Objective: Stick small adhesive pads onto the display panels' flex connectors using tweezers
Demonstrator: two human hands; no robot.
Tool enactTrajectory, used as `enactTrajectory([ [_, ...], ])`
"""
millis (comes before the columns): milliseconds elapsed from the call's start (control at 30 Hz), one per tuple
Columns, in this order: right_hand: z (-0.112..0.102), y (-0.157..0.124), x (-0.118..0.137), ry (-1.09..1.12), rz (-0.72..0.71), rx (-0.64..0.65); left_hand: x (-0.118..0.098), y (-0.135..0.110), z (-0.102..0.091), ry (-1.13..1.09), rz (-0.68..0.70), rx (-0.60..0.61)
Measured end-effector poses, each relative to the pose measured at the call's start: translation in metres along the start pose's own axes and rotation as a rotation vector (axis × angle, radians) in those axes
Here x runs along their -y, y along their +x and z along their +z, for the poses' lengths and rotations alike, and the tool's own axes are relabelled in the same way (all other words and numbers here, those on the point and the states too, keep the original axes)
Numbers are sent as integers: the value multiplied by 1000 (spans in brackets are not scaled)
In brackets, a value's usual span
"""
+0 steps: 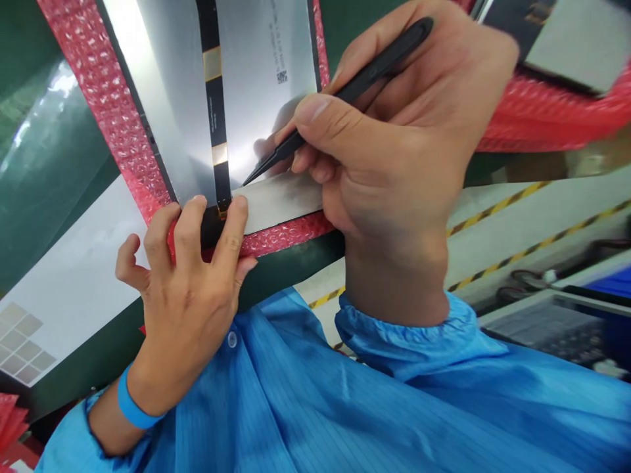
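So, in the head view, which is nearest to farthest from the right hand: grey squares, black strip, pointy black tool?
1. Pointy black tool: in the right hand.
2. Black strip: left of it, on the silvery panel.
3. Grey squares: lower left, on the white sheet.

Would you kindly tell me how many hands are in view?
2: the left hand at the lower edge of the panel, the right hand holding a black pointed tool.
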State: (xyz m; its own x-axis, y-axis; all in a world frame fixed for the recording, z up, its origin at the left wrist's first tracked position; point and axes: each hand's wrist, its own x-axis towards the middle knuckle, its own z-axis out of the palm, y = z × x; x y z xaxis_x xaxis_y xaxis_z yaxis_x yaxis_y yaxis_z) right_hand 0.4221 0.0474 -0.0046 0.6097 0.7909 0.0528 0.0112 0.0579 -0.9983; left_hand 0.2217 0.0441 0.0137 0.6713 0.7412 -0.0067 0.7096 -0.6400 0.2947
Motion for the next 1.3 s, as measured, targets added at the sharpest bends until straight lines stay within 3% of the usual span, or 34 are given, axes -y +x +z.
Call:
enactTrajectory([
  [167,0,2,-5,3,47,-17,4,-12,-2,26,-99,-61],
  [300,-2,7,-13,53,54,-42,8,-19,2,67,-79,-110],
  [400,0,1,-9,60,71,-65,12,-27,-1,31,-83,-283],
  [500,14,-19,8,59,56,-55,14,-43,-17,-185,-151,-439],
  [567,29,-37,22,51,47,65,14,-55,-29,-421,-194,-444],
  [633,47,-54,35,61,63,275,15,-67,-40,-602,-238,-403],
  [767,90,-80,51,129,136,568,26,-95,-52,-695,-381,-446],
  [900,133,-92,44,106,226,778,56,-127,-44,-522,-468,-589],
  [1000,167,-93,25,115,208,744,85,-146,-25,-186,-550,-667],
  [1100,194,-93,4,122,150,709,105,-156,-7,28,-658,-603],
  [1200,205,-93,-11,64,114,734,109,-158,2,34,-661,-546],
  [1300,203,-94,-16,25,80,729,106,-157,1,4,-646,-545],
])
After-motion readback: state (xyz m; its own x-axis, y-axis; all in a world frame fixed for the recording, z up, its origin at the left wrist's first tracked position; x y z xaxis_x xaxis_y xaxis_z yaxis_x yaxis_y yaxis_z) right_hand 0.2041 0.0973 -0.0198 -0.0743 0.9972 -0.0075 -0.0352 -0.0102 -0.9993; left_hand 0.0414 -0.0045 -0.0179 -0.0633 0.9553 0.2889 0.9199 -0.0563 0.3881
